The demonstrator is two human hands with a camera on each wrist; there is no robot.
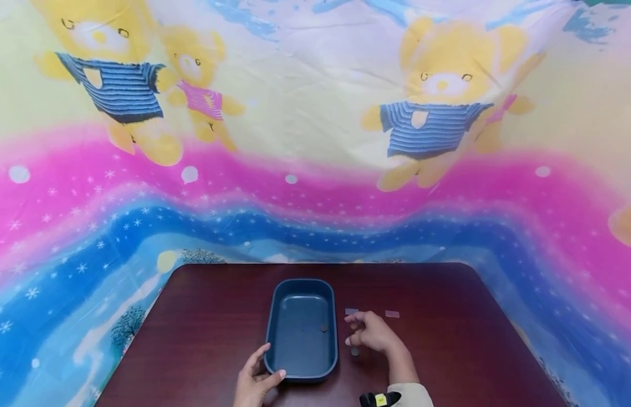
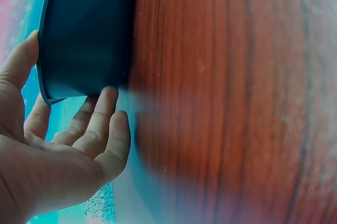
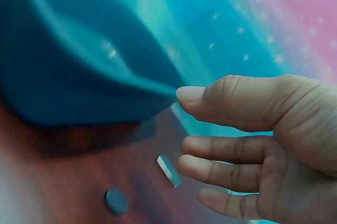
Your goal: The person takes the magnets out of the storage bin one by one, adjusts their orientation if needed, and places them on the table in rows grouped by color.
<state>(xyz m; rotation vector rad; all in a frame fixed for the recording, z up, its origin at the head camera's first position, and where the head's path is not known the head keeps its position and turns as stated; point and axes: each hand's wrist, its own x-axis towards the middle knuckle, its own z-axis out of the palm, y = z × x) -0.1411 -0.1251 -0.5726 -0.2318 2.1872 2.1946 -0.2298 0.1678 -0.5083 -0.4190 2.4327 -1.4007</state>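
Note:
A dark blue-grey rectangular plastic tray (image 1: 301, 370) stands on the table with a small brownish disc (image 1: 323, 328) inside, by its right wall. My left hand (image 1: 254, 381) holds the tray's near left corner, thumb at the near rim and fingers along the left wall. To the right of the tray hovers my right hand (image 1: 373, 332), thumb and fingers apart, holding nothing. A small dark round disc (image 3: 116, 201) lies on the table below that hand. Just beyond its fingers lies a small thin rectangular piece (image 1: 352, 311), partly covered in the head view.
Another small, clear-looking rectangular piece (image 1: 392, 314) lies farther right on the dark reddish wooden table (image 1: 208, 322). A printed cloth (image 1: 315, 141) with bears hangs behind the table and around its sides. A black band (image 1: 378, 400) circles my right wrist.

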